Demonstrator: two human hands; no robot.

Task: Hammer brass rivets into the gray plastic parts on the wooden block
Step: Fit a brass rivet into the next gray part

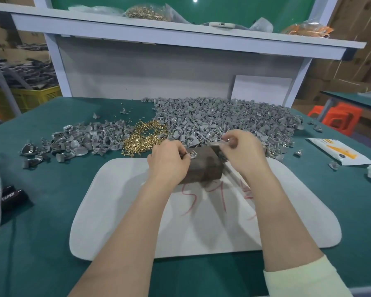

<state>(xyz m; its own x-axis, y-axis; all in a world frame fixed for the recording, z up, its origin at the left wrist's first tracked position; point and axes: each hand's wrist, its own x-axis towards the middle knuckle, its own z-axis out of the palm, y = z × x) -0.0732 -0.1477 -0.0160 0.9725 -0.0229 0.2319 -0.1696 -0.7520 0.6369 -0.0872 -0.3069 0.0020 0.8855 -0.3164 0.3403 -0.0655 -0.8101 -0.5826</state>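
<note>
The left hand [169, 160] pinched a gray plastic part [192, 155] against the wooden block [204, 168] beneath its fingertips. The right hand [242, 148] pinched a small piece [228, 140], too blurred to identify. Brass rivets [144, 136] lay heaped just beyond the left fingers.

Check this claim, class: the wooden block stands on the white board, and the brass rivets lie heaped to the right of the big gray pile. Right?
No. The head view shows the brass rivets heaped to the left of the big gray pile. The wooden block does stand on the white board.
</note>
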